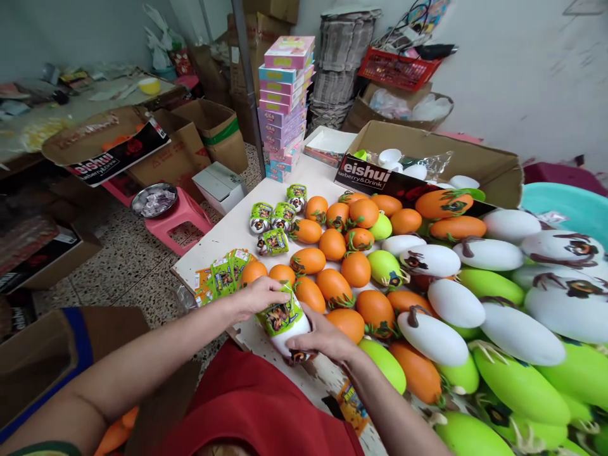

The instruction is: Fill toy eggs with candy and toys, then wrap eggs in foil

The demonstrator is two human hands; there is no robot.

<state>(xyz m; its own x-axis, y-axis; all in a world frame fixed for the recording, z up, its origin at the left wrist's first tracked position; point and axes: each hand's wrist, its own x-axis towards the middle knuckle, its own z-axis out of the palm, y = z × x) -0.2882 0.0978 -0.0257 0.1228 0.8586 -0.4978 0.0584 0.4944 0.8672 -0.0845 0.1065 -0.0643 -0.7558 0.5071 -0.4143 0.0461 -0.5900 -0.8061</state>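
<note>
A white egg [291, 337] with a green printed wrapper round its upper part is held at the table's near edge. My right hand [323, 334] wraps round its right side. The fingers of my left hand [263, 296] pinch the wrapper at the top. Wrapped eggs [261, 218] stand in a small group beyond. To the left lies a fanned pile of green and orange wrappers [222, 277]. Several orange eggs [332, 244] lie just past my hands, with white eggs [456, 303] and green eggs [521, 384] to the right.
A cardboard box [441, 142] of shells stands at the table's back, beside a tall stack of small boxes [285, 107]. A turquoise basin [570, 206] is at the right. On the left, a pink stool [178, 218] bears a metal bowl [154, 200].
</note>
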